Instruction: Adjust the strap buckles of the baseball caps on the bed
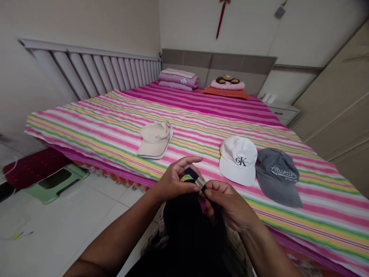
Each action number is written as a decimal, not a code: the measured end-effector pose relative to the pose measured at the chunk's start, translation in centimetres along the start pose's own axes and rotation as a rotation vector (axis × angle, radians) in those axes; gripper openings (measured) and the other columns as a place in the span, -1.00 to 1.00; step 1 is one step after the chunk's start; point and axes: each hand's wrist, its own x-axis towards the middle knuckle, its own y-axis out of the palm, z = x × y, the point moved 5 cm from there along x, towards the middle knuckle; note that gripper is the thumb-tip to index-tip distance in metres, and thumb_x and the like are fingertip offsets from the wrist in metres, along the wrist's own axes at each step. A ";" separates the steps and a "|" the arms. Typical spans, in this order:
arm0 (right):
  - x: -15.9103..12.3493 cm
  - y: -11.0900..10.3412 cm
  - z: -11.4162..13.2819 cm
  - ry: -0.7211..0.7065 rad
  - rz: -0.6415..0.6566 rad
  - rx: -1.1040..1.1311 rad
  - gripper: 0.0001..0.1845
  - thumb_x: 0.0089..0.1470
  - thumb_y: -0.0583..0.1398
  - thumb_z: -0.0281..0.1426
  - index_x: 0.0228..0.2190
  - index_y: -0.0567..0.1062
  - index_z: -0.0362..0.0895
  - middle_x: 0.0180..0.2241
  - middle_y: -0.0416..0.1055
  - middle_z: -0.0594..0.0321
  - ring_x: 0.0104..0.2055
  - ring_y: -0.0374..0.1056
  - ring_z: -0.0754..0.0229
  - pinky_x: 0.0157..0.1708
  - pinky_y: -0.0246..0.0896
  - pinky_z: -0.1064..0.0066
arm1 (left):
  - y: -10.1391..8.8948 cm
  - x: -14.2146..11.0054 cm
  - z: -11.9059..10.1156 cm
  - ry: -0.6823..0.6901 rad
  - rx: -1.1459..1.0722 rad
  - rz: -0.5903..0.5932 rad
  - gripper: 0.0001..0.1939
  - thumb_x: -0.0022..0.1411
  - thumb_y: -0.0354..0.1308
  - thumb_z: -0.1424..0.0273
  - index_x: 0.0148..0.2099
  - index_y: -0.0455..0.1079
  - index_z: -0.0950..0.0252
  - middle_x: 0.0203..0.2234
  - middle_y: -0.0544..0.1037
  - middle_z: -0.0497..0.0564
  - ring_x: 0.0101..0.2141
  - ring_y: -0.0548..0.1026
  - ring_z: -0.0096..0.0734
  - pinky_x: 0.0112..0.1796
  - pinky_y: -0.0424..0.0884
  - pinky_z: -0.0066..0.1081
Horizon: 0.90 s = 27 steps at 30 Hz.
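Observation:
Close to my body, both hands work at the back strap of a dark cap (184,209), whose black crown blends into my dark clothing below. My left hand (177,181) pinches the navy strap (191,174) at its metal buckle (199,182), thumb below and fingers curled over. On the other side, my right hand (227,202) grips the strap between thumb and forefinger just past the buckle. Beyond my hands, a beige cap (154,137) lies on the bed. To the right, a white cap (238,159) sits against a grey cap (277,175).
The bed (95,123) has a striped cover, with a barred rail (95,63) along its left. Folded purple bedding (178,79) and an orange pillow (226,92) lie near the headboard (219,67). A green stool (57,182) stands on the tiled floor, left.

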 end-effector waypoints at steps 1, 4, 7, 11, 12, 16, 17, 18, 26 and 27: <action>0.0 0.0 0.1 -0.008 -0.006 0.006 -0.75 -0.15 0.28 -0.30 -0.60 0.37 -0.19 -0.71 0.31 0.37 -0.72 0.13 0.43 -0.69 0.05 0.57 | 0.1 0.0 0.1 -0.020 0.012 0.006 -0.31 -0.12 0.29 0.52 0.09 0.18 0.24 -0.37 0.46 -0.02 -0.32 0.44 -0.45 -0.27 0.32 -0.45; 0.0 0.1 0.2 -0.023 -0.008 0.016 -0.75 -0.14 0.28 -0.30 -0.60 0.36 -0.19 -0.72 0.29 0.39 -0.74 0.10 0.43 -0.71 0.03 0.58 | 0.4 0.0 0.2 -0.062 -0.043 0.041 -0.27 -0.13 0.31 0.46 0.12 0.15 0.23 -0.35 0.48 0.00 -0.32 0.44 -0.43 -0.27 0.31 -0.44; 0.0 -0.1 0.2 -0.025 -0.001 0.008 -0.76 -0.13 0.27 -0.32 -0.61 0.36 -0.19 -0.74 0.28 0.39 -0.75 0.08 0.44 -0.74 0.00 0.59 | 0.0 0.3 0.0 -0.071 -0.179 0.060 -0.37 -0.01 0.21 0.24 0.11 0.16 0.27 -0.32 0.49 0.08 -0.34 0.45 -0.39 -0.33 0.30 -0.43; 0.0 -0.3 0.2 0.001 0.015 -0.037 -0.76 -0.16 0.28 -0.31 -0.61 0.36 -0.20 -0.74 0.28 0.40 -0.76 0.06 0.46 -0.75 -0.03 0.60 | -0.8 1.0 -0.2 -0.189 -0.068 0.084 -0.61 0.10 0.07 0.16 -0.22 0.40 0.41 -0.38 0.50 0.12 -0.35 0.43 -0.38 -0.32 0.28 -0.42; 0.1 -0.3 0.4 0.011 0.020 -0.058 -0.76 -0.17 0.29 -0.31 -0.60 0.37 -0.20 -0.73 0.29 0.39 -0.75 0.07 0.46 -0.75 -0.05 0.61 | -0.8 1.1 -0.2 -0.256 -0.005 0.119 -0.65 0.08 0.10 0.19 -0.30 0.42 0.42 -0.41 0.49 0.10 -0.39 0.41 -0.43 -0.35 0.27 -0.45; 0.1 -0.4 0.9 0.047 0.054 -0.105 -0.74 -0.16 0.28 -0.28 -0.60 0.38 -0.21 -0.72 0.31 0.37 -0.74 0.10 0.46 -0.75 -0.07 0.62 | -0.3 1.1 0.3 -0.470 0.093 0.264 -0.76 -0.05 0.22 0.29 -0.41 0.40 0.41 -0.52 0.43 -0.02 -0.51 0.30 -0.56 -0.49 0.17 -0.53; 0.1 -0.4 1.0 0.051 0.066 -0.095 -0.72 -0.14 0.27 -0.25 -0.59 0.39 -0.21 -0.71 0.32 0.35 -0.73 0.14 0.44 -0.73 -0.04 0.60 | -0.3 1.0 0.3 -0.486 0.069 0.272 -0.77 -0.06 0.23 0.31 -0.43 0.39 0.41 -0.54 0.42 -0.03 -0.52 0.29 -0.57 -0.50 0.16 -0.54; 0.0 -0.5 0.9 0.052 0.080 -0.084 -0.70 -0.11 0.24 -0.21 -0.56 0.41 -0.22 -0.69 0.35 0.32 -0.70 0.18 0.41 -0.70 0.01 0.58 | -0.3 1.0 0.4 -0.492 0.037 0.264 -0.78 -0.07 0.22 0.31 -0.45 0.38 0.41 -0.55 0.40 -0.03 -0.53 0.28 -0.58 -0.51 0.15 -0.54; -0.2 -1.3 -0.4 0.032 0.137 -0.151 -0.67 -0.07 0.20 -0.18 -0.50 0.44 -0.23 -0.71 0.35 0.31 -0.67 0.18 0.37 -0.60 0.01 0.52 | -0.7 0.8 1.0 -0.513 -0.055 0.215 -0.79 -0.08 0.22 0.32 -0.46 0.38 0.41 -0.60 0.35 -0.04 -0.59 0.23 -0.62 -0.58 0.08 -0.57; -0.1 -1.3 -0.4 0.026 0.118 -0.148 -0.70 -0.08 0.22 -0.20 -0.53 0.43 -0.22 -0.74 0.31 0.35 -0.69 0.14 0.38 -0.61 0.00 0.51 | -0.6 0.8 1.0 -0.517 -0.053 0.222 -0.79 -0.08 0.22 0.32 -0.46 0.38 0.41 -0.61 0.35 -0.05 -0.59 0.22 -0.62 -0.59 0.07 -0.57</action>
